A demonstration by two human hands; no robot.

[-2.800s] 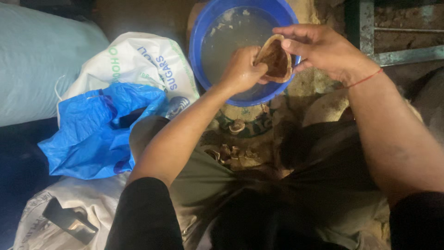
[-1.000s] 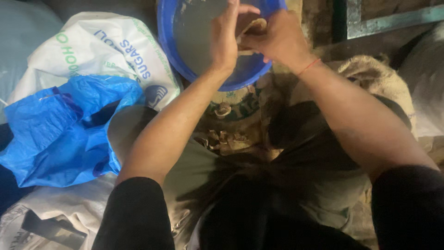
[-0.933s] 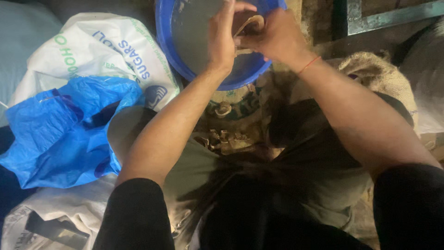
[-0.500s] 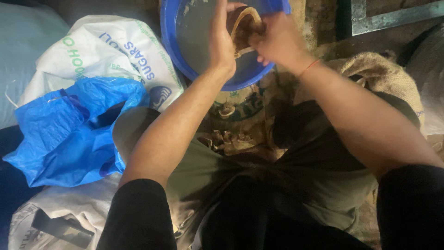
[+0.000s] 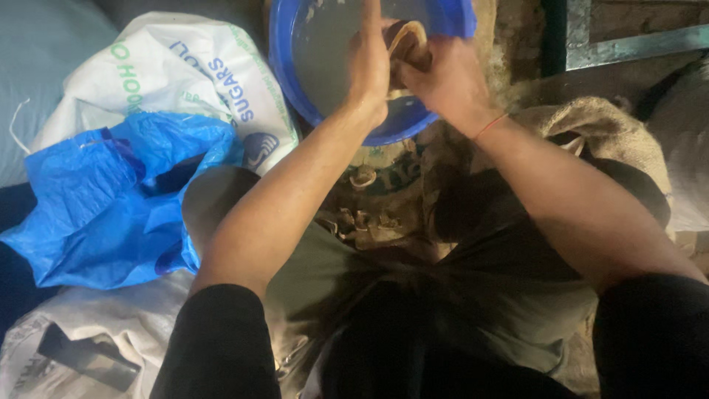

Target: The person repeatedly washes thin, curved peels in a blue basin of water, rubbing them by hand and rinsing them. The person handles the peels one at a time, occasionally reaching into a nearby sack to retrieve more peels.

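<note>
Both my hands meet over a blue plastic basin (image 5: pixel 295 89) that holds murky water. My right hand (image 5: pixel 447 81) grips a small brown, curved bowl-like piece (image 5: pixel 406 41) above the water. My left hand (image 5: pixel 369 63) is pressed against the same piece from the left, fingers extended upward along it. Most of the piece is hidden between the two hands. A thin red thread circles my right wrist.
A white printed sack (image 5: pixel 170 74) and a crumpled blue plastic bag (image 5: pixel 103 199) lie at the left. Brown scraps (image 5: pixel 369 214) sit on my lap below the basin. Burlap cloth (image 5: pixel 598 125) lies at the right, a metal frame (image 5: pixel 628 44) behind it.
My hands have stayed together over the basin, turning the brown piece slightly. The view has shifted a little, so the basin sits higher in the frame than 2.8 s ago.
</note>
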